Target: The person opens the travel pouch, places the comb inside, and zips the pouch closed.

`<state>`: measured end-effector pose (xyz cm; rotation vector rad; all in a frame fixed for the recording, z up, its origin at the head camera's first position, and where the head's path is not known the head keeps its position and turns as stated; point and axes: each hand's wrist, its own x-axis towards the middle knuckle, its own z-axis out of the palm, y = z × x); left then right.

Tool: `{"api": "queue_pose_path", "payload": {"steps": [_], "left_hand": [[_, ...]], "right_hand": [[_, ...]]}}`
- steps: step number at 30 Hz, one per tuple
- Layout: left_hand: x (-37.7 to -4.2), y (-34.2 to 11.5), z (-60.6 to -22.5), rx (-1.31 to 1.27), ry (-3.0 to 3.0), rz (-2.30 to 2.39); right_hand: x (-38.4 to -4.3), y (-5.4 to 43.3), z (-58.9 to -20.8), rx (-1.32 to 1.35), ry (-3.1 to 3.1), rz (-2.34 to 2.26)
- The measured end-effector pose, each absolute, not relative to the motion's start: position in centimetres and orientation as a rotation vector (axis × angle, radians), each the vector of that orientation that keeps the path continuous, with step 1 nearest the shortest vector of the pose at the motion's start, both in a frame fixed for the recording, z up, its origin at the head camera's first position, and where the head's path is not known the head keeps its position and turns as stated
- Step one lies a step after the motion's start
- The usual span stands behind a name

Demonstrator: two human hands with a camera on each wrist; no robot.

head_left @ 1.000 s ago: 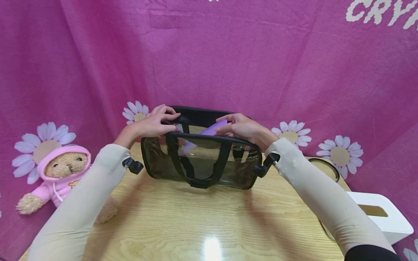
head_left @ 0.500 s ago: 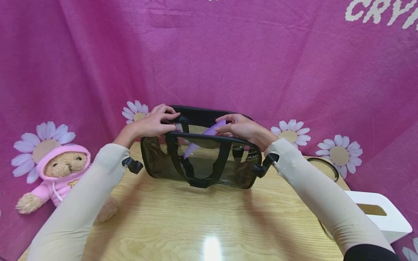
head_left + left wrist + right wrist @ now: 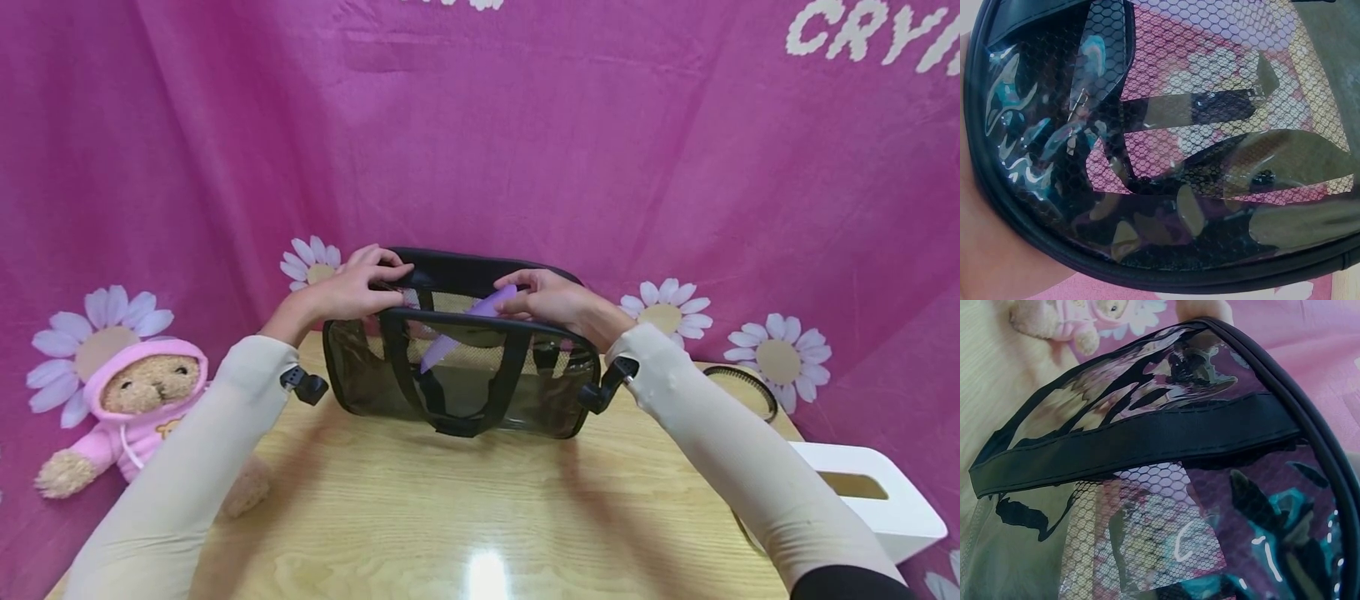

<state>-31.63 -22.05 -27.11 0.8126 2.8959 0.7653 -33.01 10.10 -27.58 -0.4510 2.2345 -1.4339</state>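
Observation:
A see-through dark bag with black trim and black handles stands on the table, its top open. At its left end my left hand grips the upper edge, fingers curled over into the opening. My right hand reaches in at the right and pinches the upper end of a flat purple comb. The comb slants down to the left, its lower part showing through the bag's front wall. In the left wrist view, mesh and a dark strap show through the clear end panel.
A teddy bear in a pink hoodie sits at the left of the wooden table. To the right are a round black-rimmed object and a white tissue box. A pink flowered cloth hangs close behind the bag.
My right hand has lowered slightly, and the comb has slid a little deeper into the bag, tilting more steeply. My left hand keeps its place on the bag.

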Motion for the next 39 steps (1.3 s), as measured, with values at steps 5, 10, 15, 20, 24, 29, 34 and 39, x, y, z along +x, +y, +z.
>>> {"api": "queue_pose_path", "payload": {"steps": [5, 10, 15, 20, 24, 29, 34, 39], "left_hand": [[-31.49, -22.01, -26.78, 0.817, 2.894, 0.763], [-31.40, -22.01, -26.64, 0.820, 2.894, 0.762], [-31.42, -22.08, -26.70, 0.819, 2.897, 0.776], [-31.42, -22.03, -26.83, 0.814, 2.896, 0.766], [-31.47, -21.97, -26.93, 0.817, 2.897, 0.764], [-31.37, -21.99, -26.90, 0.820, 2.892, 0.766], [-31.40, -22.04, -27.02, 0.811, 2.891, 0.764], [-31.33, -22.06, -27.04, 0.818, 2.891, 0.769]], "right_hand": [[-32.96, 9.96, -27.34, -0.432, 2.241, -1.437], [-32.92, 9.82, -27.29, -0.425, 2.246, -1.428], [-32.92, 9.82, -27.44, -0.435, 2.247, -1.416], [-32.96, 9.91, -27.75, -0.454, 2.256, -1.364], [-32.88, 9.86, -27.77, -0.480, 2.296, -1.325], [-32.47, 9.64, -27.50, -0.473, 2.372, -1.256], [-32.39, 9.52, -27.38, -0.460, 2.319, -1.307], [-32.50, 9.48, -27.24, -0.476, 2.254, -1.362]]}}
